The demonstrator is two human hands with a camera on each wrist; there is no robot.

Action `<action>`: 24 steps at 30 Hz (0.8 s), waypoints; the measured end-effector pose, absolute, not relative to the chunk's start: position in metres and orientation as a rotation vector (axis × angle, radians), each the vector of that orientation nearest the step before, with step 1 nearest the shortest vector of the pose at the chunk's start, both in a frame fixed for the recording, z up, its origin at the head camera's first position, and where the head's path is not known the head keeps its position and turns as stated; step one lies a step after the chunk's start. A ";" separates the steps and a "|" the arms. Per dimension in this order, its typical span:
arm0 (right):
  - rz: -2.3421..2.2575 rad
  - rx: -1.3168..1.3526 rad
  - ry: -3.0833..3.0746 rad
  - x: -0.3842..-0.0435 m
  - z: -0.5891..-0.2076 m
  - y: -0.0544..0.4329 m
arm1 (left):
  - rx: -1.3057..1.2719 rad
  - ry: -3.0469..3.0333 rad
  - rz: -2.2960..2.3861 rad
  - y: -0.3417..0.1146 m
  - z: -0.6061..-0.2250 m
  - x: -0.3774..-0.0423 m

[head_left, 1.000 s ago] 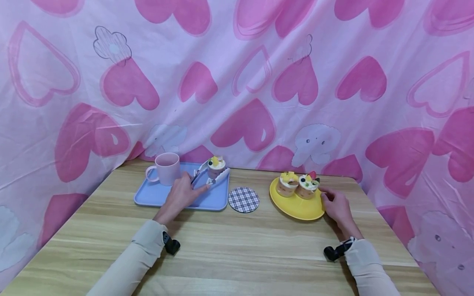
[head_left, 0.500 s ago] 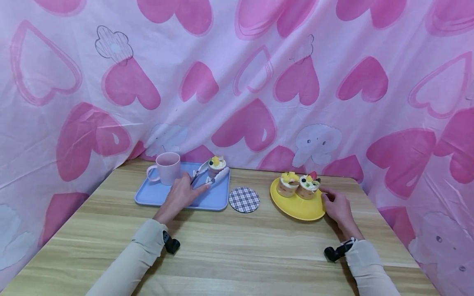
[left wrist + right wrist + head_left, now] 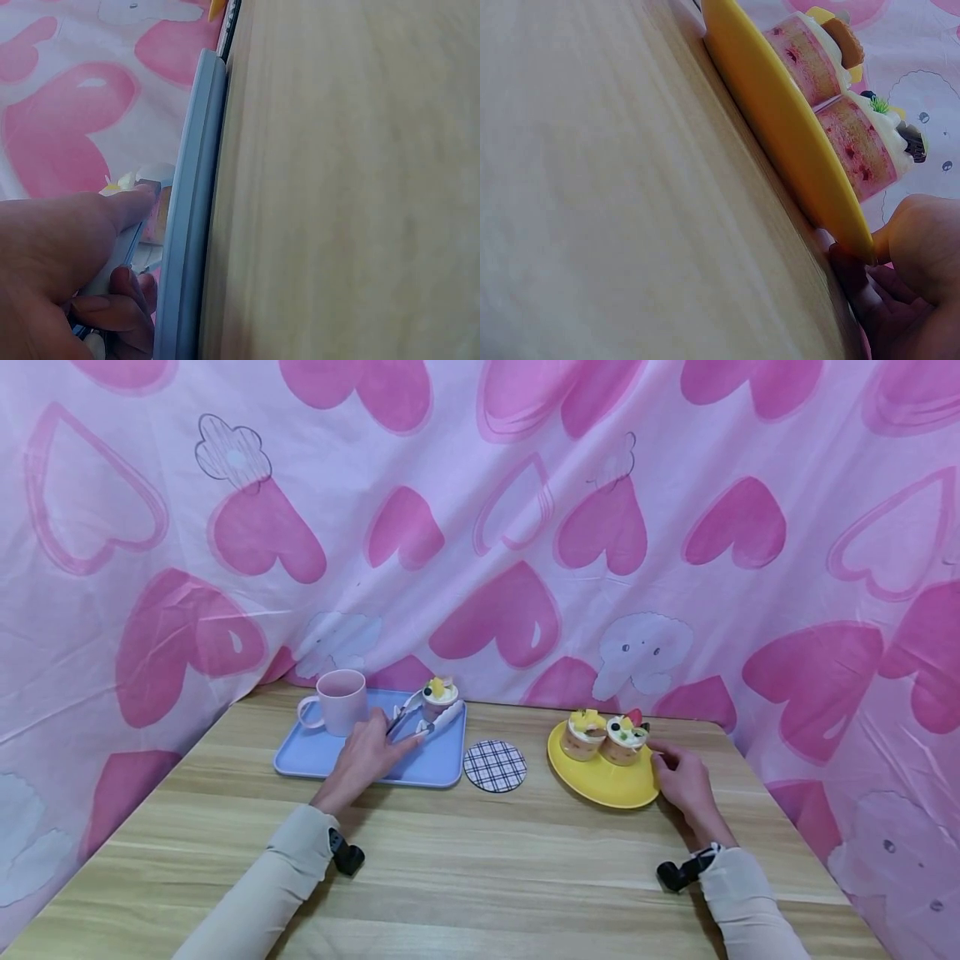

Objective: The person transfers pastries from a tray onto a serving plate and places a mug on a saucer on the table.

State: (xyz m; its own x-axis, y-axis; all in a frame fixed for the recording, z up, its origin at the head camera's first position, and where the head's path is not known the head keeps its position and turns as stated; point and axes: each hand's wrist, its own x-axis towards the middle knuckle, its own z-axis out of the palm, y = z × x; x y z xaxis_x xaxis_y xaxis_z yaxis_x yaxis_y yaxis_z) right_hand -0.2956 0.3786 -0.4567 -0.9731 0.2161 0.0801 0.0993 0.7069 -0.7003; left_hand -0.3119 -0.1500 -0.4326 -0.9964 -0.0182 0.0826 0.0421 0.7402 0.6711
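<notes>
My left hand (image 3: 369, 750) grips a pair of tongs (image 3: 442, 718) over the blue tray (image 3: 322, 770). The tongs' two white-tipped arms are spread on either side of a dessert cup (image 3: 438, 697) topped with cream and fruit; whether they touch it I cannot tell. In the left wrist view, thumb and curled fingers hold the tongs (image 3: 112, 270) beside the tray wall. My right hand (image 3: 684, 778) pinches the right rim of the yellow plate (image 3: 617, 787), thumb above and fingers beneath in the right wrist view. Two dessert cups (image 3: 581, 739) sit side by side on that plate.
A pink mug (image 3: 341, 703) stands on the tray's left part. Between tray and plate lies a round checked coaster (image 3: 495, 766). The wooden table (image 3: 510, 877) ends at a pink heart-patterned curtain (image 3: 495, 610) behind.
</notes>
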 end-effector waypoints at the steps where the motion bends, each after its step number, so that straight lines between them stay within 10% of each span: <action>1: 1.116 -0.257 -2.756 -0.296 -0.457 0.378 | -0.018 -2.854 -1.105 -0.150 -0.432 -0.311; 24: 1.145 -0.282 -2.765 -0.294 -0.456 0.378 | -0.115 -2.860 -1.085 -0.145 -0.423 -0.301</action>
